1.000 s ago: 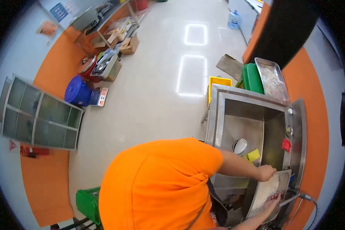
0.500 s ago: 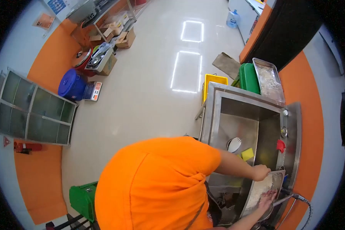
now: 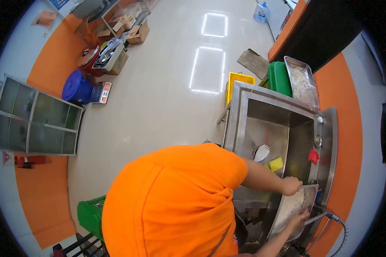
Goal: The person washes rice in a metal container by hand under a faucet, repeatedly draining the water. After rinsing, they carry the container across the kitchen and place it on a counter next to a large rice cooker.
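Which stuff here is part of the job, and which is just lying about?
In the job, by the look of it:
- metal tray, gripped by left hand
- pale contents, at right hand
- sink

Lying about:
- yellow sponge, white utensil, untouched
- blue bucket

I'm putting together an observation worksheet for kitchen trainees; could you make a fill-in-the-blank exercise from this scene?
1. The left hand grips the metal tray, the right hand reaches over it, and the person's shirt is coloured ______.
2. The sponge in the sink is coloured ______.
3. The lidded bucket beside the scale is coloured ______.

Missing words: orange; yellow; blue.
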The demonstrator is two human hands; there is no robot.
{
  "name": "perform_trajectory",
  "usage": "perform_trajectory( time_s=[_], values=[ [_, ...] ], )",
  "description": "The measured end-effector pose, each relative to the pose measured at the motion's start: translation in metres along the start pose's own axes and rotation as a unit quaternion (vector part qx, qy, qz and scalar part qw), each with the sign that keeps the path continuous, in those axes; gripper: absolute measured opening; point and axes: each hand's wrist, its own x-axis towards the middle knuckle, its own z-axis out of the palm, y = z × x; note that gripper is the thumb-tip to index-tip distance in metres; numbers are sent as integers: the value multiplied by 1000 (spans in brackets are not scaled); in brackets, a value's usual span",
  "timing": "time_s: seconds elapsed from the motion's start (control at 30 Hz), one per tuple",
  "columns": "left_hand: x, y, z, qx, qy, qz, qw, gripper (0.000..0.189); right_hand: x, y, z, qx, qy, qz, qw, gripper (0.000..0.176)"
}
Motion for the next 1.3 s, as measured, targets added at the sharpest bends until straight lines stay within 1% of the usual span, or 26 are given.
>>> perform_trajectory(
  time_s=[0.03, 0.13, 0.23, 0.27, 0.3, 0.33, 0.37, 0.4, 0.43, 0.47, 0.5, 0.53, 0.57, 0.6, 0.63, 0.67, 0.73, 0.77, 0.83, 0.87, 0.93, 0.97, 1.03, 1.13, 1.23, 1.3],
  values=[
    [-3, 4, -5, 2, -4, -5, 1000, 28, 1, 4, 5, 38, 46, 41, 997, 20],
    [-7, 9, -12, 24, -14, -13, 1000, 34, 9, 16, 4, -106, -40, 113, 987, 24],
    [-5, 7, -7, 57, 1, -10, 998, 42, 19, 46, 16, -7, -101, 221, 970, 31],
    [-7, 9, -8, 58, 12, -9, 998, 44, 24, 68, 32, 172, -82, 258, 947, 33],
    [-9, 10, -6, 58, 21, -8, 998, 47, 26, 115, 59, 345, -59, 290, 891, 36],
    [-5, 4, 0, 76, 31, -3, 997, 52, 17, 144, 64, 502, -24, 316, 805, 39],
    [6, -4, 13, 89, 29, 13, 996, 56, 18, 92, 44, 473, -44, 331, 815, 46],
    [25, -21, 24, 26, -55, 36, 998, 72, 16, 67, 34, 489, -25, 364, 792, 42],
    [23, -23, 25, 53, -50, 32, 997, 73, 7, 58, 21, 462, -79, 367, 803, 45],
    [15, -8, 9, 71, -70, 25, 995, 76, 8, 48, 20, 446, -50, 407, 796, 34],
    [18, -13, 15, 69, -66, 13, 995, 78, 10, 41, 18, 430, -20, 445, 785, 27],
    [19, -8, 11, 87, -83, -12, 993, 80, 10, 70, 35, 390, 0, 459, 799, 24],
    [21, -16, 19, 112, -56, -12, 992, 83, 10, 100, 51, 348, 20, 473, 809, 21],
    [18, -17, 17, 77, -41, -5, 996, 84, 17, 45, 27, 327, 4, 480, 814, 25],
    [11, -8, 10, 65, -65, -26, 995, 84, 2, 42, 32, 433, 20, 356, 828, 36],
    [9, 3, -2, 58, -84, -51, 994, 85, 0, 25, 20, 331, -34, 319, 888, 46],
    [7, 11, -7, 85, -94, -47, 991, 73, -1, 11, 15, 323, -19, 321, 890, 52],
    [10, 1, -1, 99, -51, 10, 994, 64, -2, 13, 14, 333, -19, 328, 884, 53],
    [22, -36, 33, 118, 39, 121, 985, 50, -10, 57, 33, 293, -19, 279, 914, 49],
    [20, -30, 30, 107, 7, 83, 991, 43, -15, 74, 42, 206, -9, 207, 956, 45],
    [20, -9, 16, 92, -52, 11, 994, 33, -20, 68, 22, 1, -36, 169, 985, 36],
    [17, -8, 16, 105, -21, 30, 994, 31, -19, 22, -9, -113, -75, 206, 969, 33],
    [12, -6, 16, 127, 43, 62, 989, 29, -23, 9, -23, -231, -116, 266, 928, 30],
    [14, 6, 11, 142, -43, -3, 989, 33, -37, 72, 42, -99, -18, 365, 926, 37],
    [16, 4, 15, 108, -47, -7, 993, 33, -30, 47, 53, 11, 12, 383, 923, 36],
    [20, -11, 21, 112, -16, 32, 993, 30, -32, 25, 43, 138, -21, 351, 926, 36]
  ],
)
